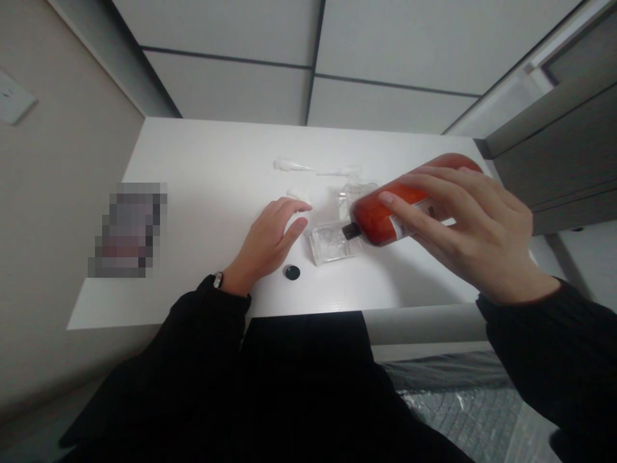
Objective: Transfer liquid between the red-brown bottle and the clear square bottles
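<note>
Right hand (475, 235) grasps red bottle (380, 215), black neck tipped down over clear plastic tray (332, 244); left hand (265, 244) open, released, just beside tray; black disc (292, 272) on white table (202, 180).

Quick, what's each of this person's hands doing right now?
Left hand: open, holding nothing.
Right hand: closed, holding a red plastic bottle with a black tip.
</note>
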Motion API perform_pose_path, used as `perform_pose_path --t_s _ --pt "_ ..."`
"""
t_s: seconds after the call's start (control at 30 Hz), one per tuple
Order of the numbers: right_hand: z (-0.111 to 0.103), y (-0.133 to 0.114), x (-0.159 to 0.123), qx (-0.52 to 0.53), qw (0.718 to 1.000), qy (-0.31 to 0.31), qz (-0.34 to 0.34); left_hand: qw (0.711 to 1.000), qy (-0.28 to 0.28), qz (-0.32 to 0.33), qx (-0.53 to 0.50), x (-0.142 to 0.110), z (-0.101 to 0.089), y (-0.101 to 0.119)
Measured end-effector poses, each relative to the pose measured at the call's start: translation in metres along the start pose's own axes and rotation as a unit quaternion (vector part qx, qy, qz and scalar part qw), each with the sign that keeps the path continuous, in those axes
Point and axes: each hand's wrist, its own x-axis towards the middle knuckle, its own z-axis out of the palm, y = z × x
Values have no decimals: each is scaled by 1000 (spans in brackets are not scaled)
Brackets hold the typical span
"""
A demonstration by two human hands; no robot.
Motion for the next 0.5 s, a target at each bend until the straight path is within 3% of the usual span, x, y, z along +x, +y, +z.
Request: perform_pose_path --t_s 0.5 --pt "1 0 2 18 1000 3 8 1000 -9 4 1 0 -2 2"
